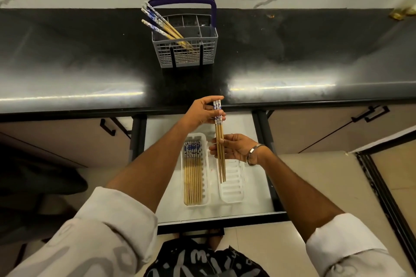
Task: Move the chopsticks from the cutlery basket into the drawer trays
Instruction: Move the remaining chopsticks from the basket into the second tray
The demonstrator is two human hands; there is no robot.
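The left hand [203, 111] pinches the patterned tops of a small bundle of chopsticks [219, 141], while the right hand [234, 147] grips their bare wooden shafts lower down. The bundle hangs directly above the right tray [231, 186], its long axis running parallel to the tray's length, so a straight lowering should seat it. That tray is white, slotted plastic. Just left of it, the left tray [206, 186] holds a neat row. Beyond it on the dark counter, the grey mesh cutlery basket [185, 51] holds several more chopsticks.
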